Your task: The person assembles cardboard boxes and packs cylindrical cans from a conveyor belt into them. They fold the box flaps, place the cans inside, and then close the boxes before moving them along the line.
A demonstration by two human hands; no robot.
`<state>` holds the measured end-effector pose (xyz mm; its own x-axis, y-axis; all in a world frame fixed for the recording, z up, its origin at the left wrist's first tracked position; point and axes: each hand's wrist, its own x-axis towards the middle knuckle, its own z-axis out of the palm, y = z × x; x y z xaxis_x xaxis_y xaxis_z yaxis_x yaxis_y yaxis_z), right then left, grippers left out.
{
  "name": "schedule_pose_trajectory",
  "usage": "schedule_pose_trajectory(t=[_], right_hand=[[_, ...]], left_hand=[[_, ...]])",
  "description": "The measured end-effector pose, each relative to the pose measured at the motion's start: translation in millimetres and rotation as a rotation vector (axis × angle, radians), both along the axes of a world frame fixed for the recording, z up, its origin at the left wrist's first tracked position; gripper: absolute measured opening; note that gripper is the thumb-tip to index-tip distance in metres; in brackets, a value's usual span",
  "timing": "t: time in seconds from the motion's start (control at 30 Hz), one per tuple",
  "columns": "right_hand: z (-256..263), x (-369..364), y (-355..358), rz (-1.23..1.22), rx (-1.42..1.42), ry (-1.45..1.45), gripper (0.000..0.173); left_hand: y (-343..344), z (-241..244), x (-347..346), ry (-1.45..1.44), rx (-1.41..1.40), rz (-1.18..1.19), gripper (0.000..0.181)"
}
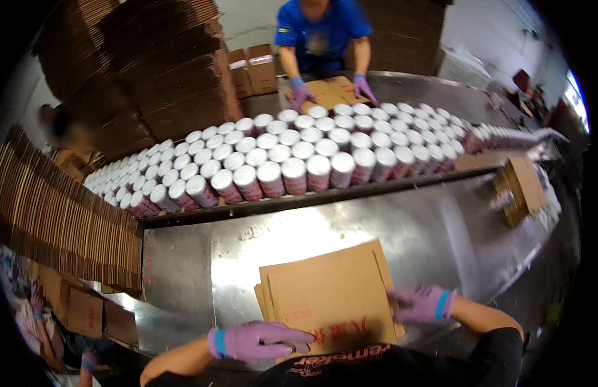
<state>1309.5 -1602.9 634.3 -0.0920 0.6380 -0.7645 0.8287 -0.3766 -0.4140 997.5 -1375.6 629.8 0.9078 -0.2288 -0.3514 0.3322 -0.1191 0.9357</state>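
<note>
A small stack of flat cardboard sheets (330, 295), apparently folded cartons with red print, lies before me on a metal table. My left hand (260, 341), in a purple glove with a blue cuff, reaches over the near left part of the top sheet. Its fingers are stretched out, and I see nothing held in them. At the stack's right edge is my right hand (422, 304), gloved alike, with its fingertips against the cardboard. Whether those fingers grip a sheet cannot be told. The sheets lie slightly fanned, with lower edges showing left and right.
White-lidded cans (294, 174) stand in packed rows behind a dark rail (260, 205). Upright flattened cartons (71, 217) line the left. An open carton (519, 191) lies at right on the metal table (178, 271). Across it, a co-worker's gloved hands (303, 94) touch cardboard (328, 92).
</note>
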Motion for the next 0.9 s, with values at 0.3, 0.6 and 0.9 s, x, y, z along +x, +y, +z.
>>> schedule_pose_trajectory(t=[0.3, 0.6, 0.9], right_hand=[[-80, 83, 300, 0.056, 0.891, -0.674, 0.096], [-78, 96, 270, 0.224, 1.249, -0.551, 0.087], [-42, 37, 226, 0.189, -0.104, 0.482, 0.071]], left_hand=[[179, -69, 247, -0.231, 1.485, 0.305, 0.067], [165, -92, 225, -0.712, 1.404, 0.475, 0.073], [115, -49, 130, 0.127, 0.355, -0.056, 0.080]])
